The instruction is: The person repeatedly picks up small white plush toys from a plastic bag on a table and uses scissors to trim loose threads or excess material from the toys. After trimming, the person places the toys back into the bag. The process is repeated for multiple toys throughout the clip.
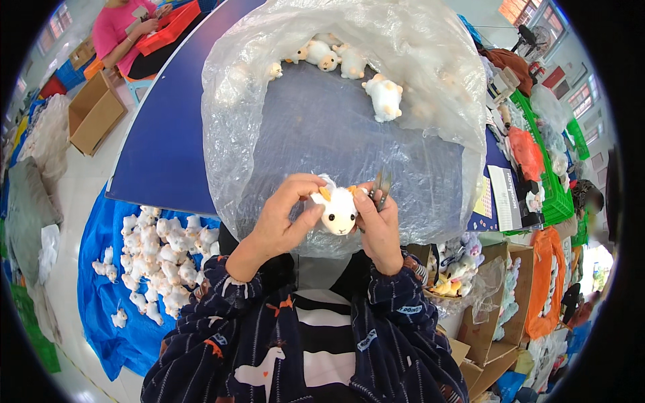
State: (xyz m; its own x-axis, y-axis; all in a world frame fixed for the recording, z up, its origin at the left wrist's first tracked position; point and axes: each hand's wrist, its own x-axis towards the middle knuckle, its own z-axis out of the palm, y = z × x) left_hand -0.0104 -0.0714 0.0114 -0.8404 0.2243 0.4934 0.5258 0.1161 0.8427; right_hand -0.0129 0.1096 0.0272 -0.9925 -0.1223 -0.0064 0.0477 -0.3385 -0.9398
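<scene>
Several white toys [383, 99] lie on plastic [363, 149] beyond the held plush animal [338, 216].

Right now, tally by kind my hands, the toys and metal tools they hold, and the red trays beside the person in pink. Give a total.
Hands: 2, left hand and right hand
Held white plush toy: 1
Held two-pronged metal tool: 1
Red tray: 1
Total: 5

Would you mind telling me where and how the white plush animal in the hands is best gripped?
Probably hold the white plush animal by both sides of its rounded head, the left hand from the left, the right hand from the right. Its face is turned to the camera, so this leaves the eyes and muzzle uncovered and the orange horns free.
</scene>
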